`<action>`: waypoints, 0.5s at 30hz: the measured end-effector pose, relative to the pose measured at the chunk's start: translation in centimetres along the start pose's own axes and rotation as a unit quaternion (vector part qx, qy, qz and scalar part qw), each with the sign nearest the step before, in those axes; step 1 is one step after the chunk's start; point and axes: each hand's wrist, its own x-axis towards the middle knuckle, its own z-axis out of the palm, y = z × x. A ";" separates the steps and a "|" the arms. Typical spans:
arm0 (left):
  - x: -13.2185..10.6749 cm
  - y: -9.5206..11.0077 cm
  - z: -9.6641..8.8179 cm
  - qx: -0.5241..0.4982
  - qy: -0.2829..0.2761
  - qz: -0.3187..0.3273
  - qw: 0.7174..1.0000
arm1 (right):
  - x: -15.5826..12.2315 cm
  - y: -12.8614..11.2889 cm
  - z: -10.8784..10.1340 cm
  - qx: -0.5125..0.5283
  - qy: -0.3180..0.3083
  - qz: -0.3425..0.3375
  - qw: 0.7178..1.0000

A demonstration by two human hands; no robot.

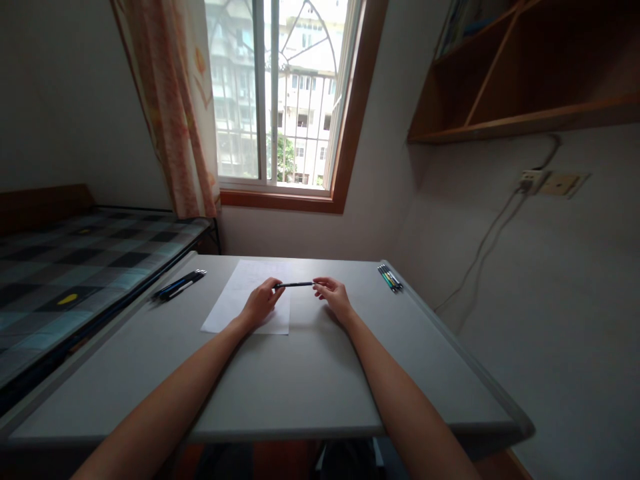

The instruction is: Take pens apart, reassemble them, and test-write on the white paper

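A slim dark pen point(296, 285) is held level between my two hands, a little above the table. My left hand point(263, 299) is closed on its left end, above the right part of a white sheet of paper point(227, 310). At the pen's right end, the fingertips of my right hand point(334, 295) are pinched around the tip. Both forearms reach in from the near edge of the white table point(295, 387).
Several dark pens point(180, 285) lie bunched at the table's left. Several thin pens or refills point(390, 279), some green, lie near the right edge. A checked bed point(100, 253) stands left, a curtained window point(280, 100) ahead, and a wooden shelf point(525, 110) hangs upper right.
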 end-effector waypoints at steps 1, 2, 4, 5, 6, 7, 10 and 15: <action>0.0 0.0 0.0 0.000 0.000 0.000 1.000 | 0.0 0.0 0.0 0.001 -0.001 -0.002 1.000; 0.0 0.0 0.0 0.000 0.001 -0.001 1.000 | 0.0 0.0 0.0 0.002 -0.002 -0.004 1.000; 0.0 0.0 0.1 0.000 0.002 -0.002 1.000 | 0.0 0.0 0.0 0.006 0.000 -0.007 1.000; 0.0 0.0 0.1 0.000 0.003 -0.001 1.000 | 0.0 0.0 0.0 0.008 0.002 -0.008 1.000; 0.1 0.0 0.1 -0.001 0.004 0.000 1.000 | 0.1 0.1 0.0 0.010 0.004 -0.009 1.000; 0.1 0.0 0.1 -0.002 0.006 0.002 1.000 | 0.1 0.1 0.0 0.011 0.004 -0.009 1.000; 0.1 0.0 0.1 -0.003 0.009 0.005 1.000 | 0.1 0.2 0.0 0.009 0.008 -0.011 1.000; 0.0 -0.1 0.1 -0.006 0.005 0.009 1.000 | 0.1 0.2 0.0 -0.002 0.018 -0.002 1.000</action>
